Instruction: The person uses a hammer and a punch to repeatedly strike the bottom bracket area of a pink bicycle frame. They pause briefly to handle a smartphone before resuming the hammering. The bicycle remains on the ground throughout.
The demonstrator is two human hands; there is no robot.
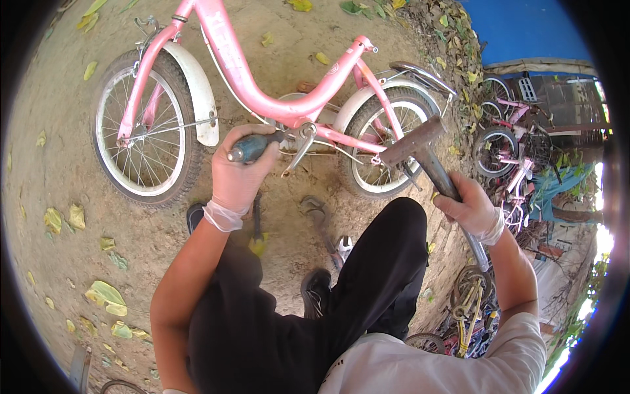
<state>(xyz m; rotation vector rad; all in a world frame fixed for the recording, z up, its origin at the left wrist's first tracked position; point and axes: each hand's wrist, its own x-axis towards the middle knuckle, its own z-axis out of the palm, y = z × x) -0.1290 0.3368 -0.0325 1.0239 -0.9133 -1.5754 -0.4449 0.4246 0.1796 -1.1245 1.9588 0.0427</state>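
Observation:
A pink bicycle (239,85) with white mudguards stands side-on across the upper middle. My left hand (239,171), in a thin translucent glove, grips a tool with a teal handle and metal cap (247,148); its dark tip points at the bottom bracket beside the crank arm (302,149). My right hand (464,203), also gloved, is closed around a hammer's metal handle, with the rusty hammer head (412,140) raised in front of the rear wheel (365,174). Below the frame, a wrench (318,217) and other tools lie on the dirt between my feet.
My bent knee (400,223) is just below the rear wheel. More bicycles (499,148) stand at right, beneath a blue sheet (518,29), and others (466,328) are heaped at lower right. Fallen leaves (105,295) are scattered over the dirt ground (79,164).

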